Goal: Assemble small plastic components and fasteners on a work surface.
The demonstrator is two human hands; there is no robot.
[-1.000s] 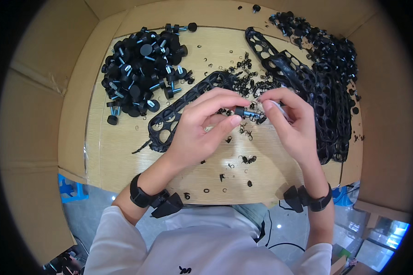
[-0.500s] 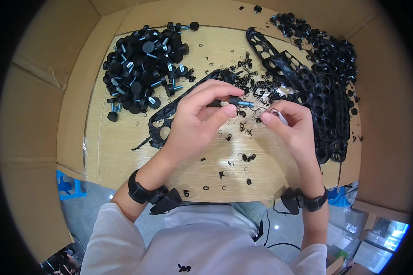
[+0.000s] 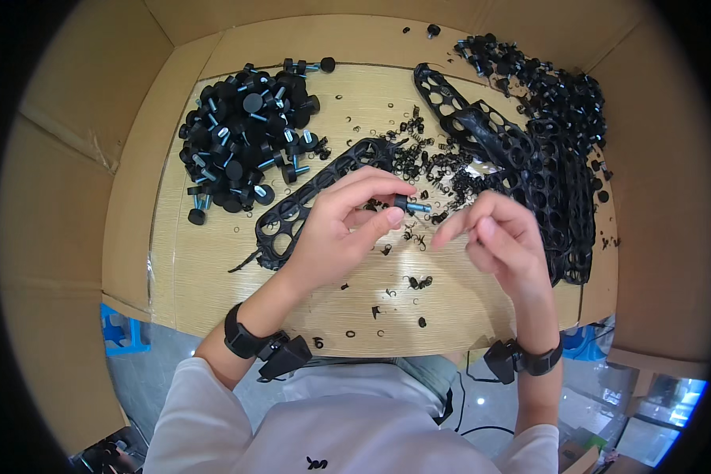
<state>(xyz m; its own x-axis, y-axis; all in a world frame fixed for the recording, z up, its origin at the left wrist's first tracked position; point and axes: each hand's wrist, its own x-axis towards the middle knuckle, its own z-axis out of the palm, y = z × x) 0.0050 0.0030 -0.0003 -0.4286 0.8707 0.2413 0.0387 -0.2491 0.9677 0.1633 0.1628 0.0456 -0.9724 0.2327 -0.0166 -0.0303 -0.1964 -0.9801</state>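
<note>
In my left hand (image 3: 341,225) a black-headed bolt (image 3: 417,208) is pinched between thumb and fingers, its bluish metal thread pointing right. To the right of the thread is my right hand (image 3: 507,243), apart from it. Its index finger is stretched toward the bolt while the thumb and other fingers curl in; what they hold, if anything, is hidden. Small black rings and curled scraps (image 3: 420,282) lie on the table (image 3: 237,268) below and between the hands. Behind my left hand a black strip with round holes (image 3: 272,241) lies slantwise.
Many black-headed bolts (image 3: 249,138) are heaped at the far left. Several holed black strips (image 3: 557,197) are stacked on the right, with a heap of smaller black parts (image 3: 565,95) behind them. Black scraps (image 3: 458,170) cluster mid-table. Cardboard walls (image 3: 63,197) enclose the table.
My right hand has stretched out its index finger, and the whitish thing seen in it earlier no longer shows. My left hand keeps the bolt. The whole view has shifted slightly.
</note>
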